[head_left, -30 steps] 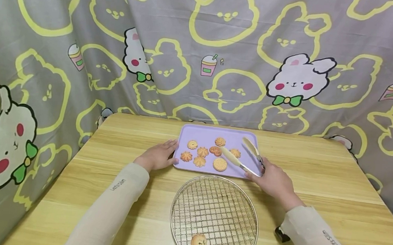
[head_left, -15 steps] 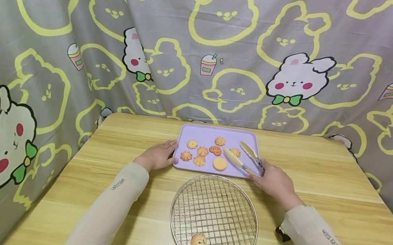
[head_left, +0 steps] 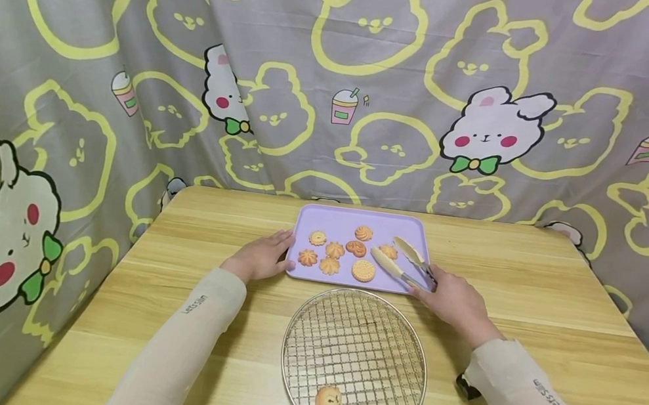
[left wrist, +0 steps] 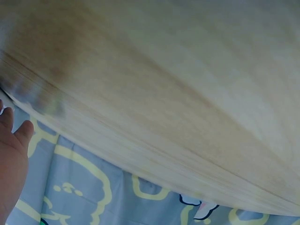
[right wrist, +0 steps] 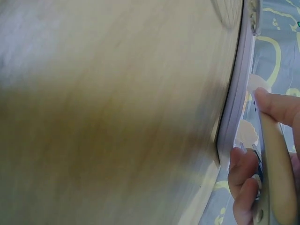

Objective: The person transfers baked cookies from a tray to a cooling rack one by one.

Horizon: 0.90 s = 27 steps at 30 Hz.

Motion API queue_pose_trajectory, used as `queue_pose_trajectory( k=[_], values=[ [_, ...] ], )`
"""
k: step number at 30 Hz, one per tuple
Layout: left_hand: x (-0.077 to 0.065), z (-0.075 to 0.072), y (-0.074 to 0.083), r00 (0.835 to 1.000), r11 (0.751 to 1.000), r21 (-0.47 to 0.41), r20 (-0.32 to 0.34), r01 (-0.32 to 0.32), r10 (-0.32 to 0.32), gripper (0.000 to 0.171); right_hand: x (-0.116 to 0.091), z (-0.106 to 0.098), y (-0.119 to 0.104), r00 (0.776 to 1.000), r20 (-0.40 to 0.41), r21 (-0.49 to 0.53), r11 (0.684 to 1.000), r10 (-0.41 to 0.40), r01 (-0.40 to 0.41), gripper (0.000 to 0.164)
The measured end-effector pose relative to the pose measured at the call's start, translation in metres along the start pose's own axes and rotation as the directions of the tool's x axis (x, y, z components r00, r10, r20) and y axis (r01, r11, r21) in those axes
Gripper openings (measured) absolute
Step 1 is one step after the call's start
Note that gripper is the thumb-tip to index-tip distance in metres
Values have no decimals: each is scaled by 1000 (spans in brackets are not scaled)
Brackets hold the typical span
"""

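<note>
My left hand (head_left: 262, 258) rests with extended fingers at the left edge of a purple tray (head_left: 335, 217). In the left wrist view, part of that hand (left wrist: 11, 159) shows at the left border. My right hand (head_left: 458, 301) holds a pair of tongs (head_left: 390, 264) over the tray's right side. The tongs' pale tips are spread, one on either side of a flower-shaped cookie (head_left: 388, 252). The right wrist view shows thumb and fingers around the tongs' handle (right wrist: 276, 164). Several other cookies, among them a pretzel-shaped one (head_left: 356, 249) and a round one (head_left: 363, 271), lie on the tray.
A round wire cooling rack (head_left: 359, 351) sits on the wooden table (head_left: 552, 299) in front of the tray. One scalloped cookie (head_left: 329, 402) lies near its front edge. A patterned curtain (head_left: 389, 150) hangs behind and beside the table.
The tongs' tips have come closer together around the flower-shaped cookie. My left hand, the tray and the rack stay put.
</note>
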<state>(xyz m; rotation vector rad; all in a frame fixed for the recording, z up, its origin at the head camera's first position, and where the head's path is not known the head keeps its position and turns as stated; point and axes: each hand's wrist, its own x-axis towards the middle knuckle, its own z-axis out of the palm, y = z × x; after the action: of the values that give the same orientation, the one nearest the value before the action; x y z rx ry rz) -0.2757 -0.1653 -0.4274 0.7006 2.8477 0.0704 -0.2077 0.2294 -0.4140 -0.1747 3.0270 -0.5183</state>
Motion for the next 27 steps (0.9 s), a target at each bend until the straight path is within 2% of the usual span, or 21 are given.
queue_pose_trajectory(
  k=[27],
  values=[
    [1, 2, 0, 1000, 1000, -1, 4, 7, -7, 73, -3, -2, 2, 1000, -10, 13, 1000, -22, 23, 77]
  ],
)
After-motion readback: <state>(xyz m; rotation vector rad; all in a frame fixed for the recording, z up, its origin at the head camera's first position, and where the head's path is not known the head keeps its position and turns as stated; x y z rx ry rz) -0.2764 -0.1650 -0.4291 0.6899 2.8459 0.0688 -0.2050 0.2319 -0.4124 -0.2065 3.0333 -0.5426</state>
